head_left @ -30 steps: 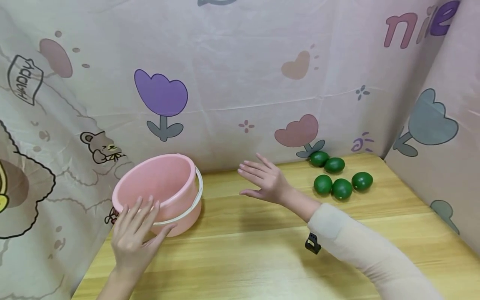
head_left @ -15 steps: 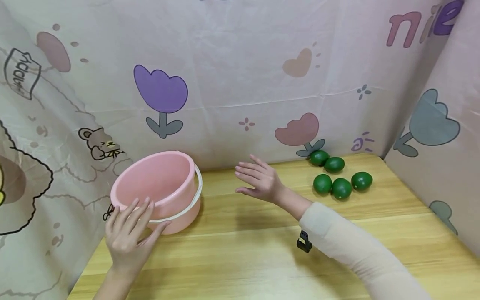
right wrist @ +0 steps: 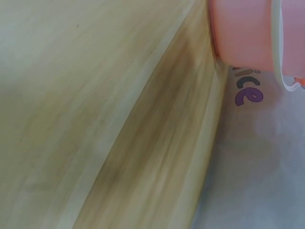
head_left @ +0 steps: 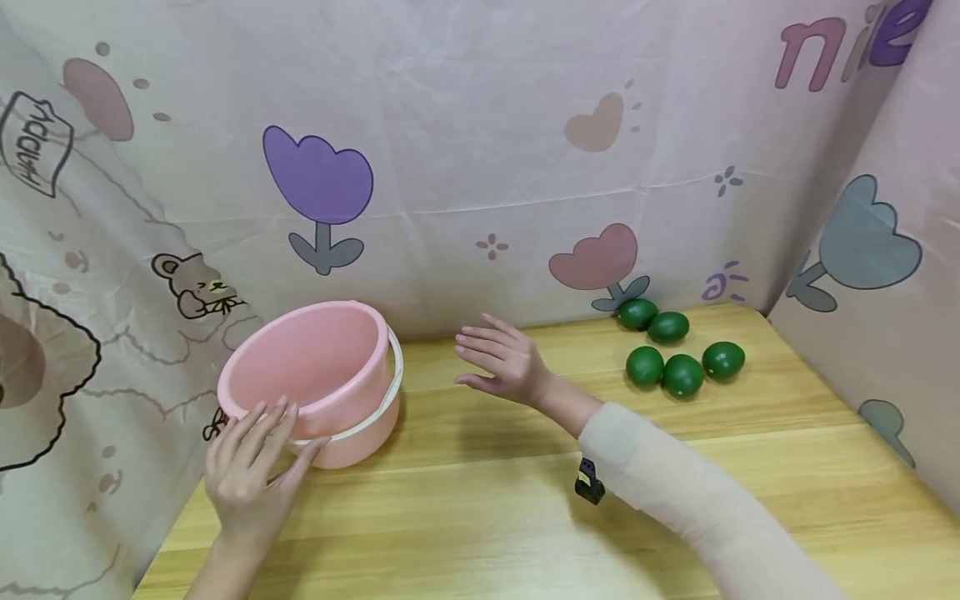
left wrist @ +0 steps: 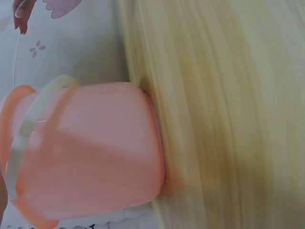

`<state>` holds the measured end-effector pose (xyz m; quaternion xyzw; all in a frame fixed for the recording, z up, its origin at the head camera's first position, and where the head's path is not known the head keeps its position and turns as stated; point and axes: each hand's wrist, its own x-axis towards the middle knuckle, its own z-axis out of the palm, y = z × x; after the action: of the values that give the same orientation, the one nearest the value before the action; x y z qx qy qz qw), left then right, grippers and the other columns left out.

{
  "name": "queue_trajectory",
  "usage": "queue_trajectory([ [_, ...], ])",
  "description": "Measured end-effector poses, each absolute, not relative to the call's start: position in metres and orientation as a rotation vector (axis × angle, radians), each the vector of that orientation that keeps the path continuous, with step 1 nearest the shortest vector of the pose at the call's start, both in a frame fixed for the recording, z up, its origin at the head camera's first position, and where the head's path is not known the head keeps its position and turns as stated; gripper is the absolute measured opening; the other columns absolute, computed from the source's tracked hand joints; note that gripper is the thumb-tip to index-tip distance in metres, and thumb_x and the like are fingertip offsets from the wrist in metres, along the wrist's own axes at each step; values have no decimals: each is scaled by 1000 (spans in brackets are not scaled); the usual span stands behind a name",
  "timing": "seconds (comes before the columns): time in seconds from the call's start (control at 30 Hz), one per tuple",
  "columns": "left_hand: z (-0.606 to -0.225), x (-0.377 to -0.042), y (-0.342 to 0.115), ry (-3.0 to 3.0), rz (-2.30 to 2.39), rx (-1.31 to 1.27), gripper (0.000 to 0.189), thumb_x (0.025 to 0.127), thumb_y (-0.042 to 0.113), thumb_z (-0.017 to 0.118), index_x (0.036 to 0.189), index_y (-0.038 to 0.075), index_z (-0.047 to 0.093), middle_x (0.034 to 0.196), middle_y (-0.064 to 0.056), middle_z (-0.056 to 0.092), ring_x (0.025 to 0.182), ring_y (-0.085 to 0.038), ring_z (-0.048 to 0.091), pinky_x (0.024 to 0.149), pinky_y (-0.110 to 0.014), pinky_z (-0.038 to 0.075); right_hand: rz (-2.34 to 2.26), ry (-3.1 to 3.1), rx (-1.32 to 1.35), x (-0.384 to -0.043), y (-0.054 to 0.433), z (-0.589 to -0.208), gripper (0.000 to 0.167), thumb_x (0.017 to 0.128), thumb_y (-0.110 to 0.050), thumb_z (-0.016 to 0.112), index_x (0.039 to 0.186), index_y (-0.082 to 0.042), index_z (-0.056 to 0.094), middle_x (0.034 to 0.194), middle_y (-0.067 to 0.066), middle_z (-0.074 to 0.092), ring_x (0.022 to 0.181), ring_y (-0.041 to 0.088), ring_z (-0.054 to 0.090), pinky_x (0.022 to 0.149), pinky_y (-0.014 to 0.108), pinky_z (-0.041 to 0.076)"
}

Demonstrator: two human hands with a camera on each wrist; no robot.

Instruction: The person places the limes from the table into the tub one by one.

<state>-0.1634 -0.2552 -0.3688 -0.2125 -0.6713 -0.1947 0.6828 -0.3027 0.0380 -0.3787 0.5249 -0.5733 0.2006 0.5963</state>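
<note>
Left hand [head_left: 251, 479] is resting at the near rim of the pink bucket [head_left: 348, 452], fingers extended and thumb spreading near the white handle [head_left: 398, 367]; it is not clenching. Right hand [head_left: 504, 364] is hovering over the table [head_left: 480, 533], fingers straight, holding nothing. Bucket is standing at the table's left, by the backdrop [head_left: 465, 108]; 5 green fruits [head_left: 682, 377] are lying to the right.

Risks (judged): with 1 hand bearing on 1 side of the rim, uneven pressure could be tipping or sliding the bucket; thumb could be snagging the handle. Rounded fruits could be rolling if the right sleeve [head_left: 660, 475] or the black fitting [head_left: 588, 482] below it is brushing them.

Writing: letters [head_left: 810, 54] at upper right are reading "nie"; the right wrist view is showing "ice" on cloth. Banner lettering [head_left: 37, 142] at left is appearing reversed, probably "HAPPY". No brand is showing.
</note>
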Motion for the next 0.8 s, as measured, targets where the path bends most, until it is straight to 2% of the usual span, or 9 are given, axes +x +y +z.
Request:
queue_trajectory([
  [0.2, -374, -166, -259, -1507, -427, -439, 46, 79, 48, 71, 92, 4, 75, 91, -16, 72, 94, -32, 66, 94, -35, 50, 540, -1336, 1204, -306, 26, -379, 36, 89, -35, 67, 95, 0, 73, 96, 13, 73, 92, 26, 70, 94, 47, 55],
  [0.5, -379, -171, -264, -1524, -430, -422, 48, 79, 48, 71, 91, 3, 75, 92, -16, 72, 92, -32, 66, 94, -32, 50, 571, -1374, 1226, -307, 7, -373, 37, 76, -31, 79, 97, -1, 73, 98, 12, 72, 96, 25, 69, 89, 48, 57],
  [0.8, -383, -173, -266, -1534, -474, -414, 48, 77, 47, 73, 91, 1, 74, 93, -18, 71, 92, -35, 65, 96, -25, 46, 571, -1397, 1240, -307, -12, -373, 36, 80, -34, 76, 97, -2, 74, 99, 10, 73, 97, 23, 69, 97, 43, 54],
])
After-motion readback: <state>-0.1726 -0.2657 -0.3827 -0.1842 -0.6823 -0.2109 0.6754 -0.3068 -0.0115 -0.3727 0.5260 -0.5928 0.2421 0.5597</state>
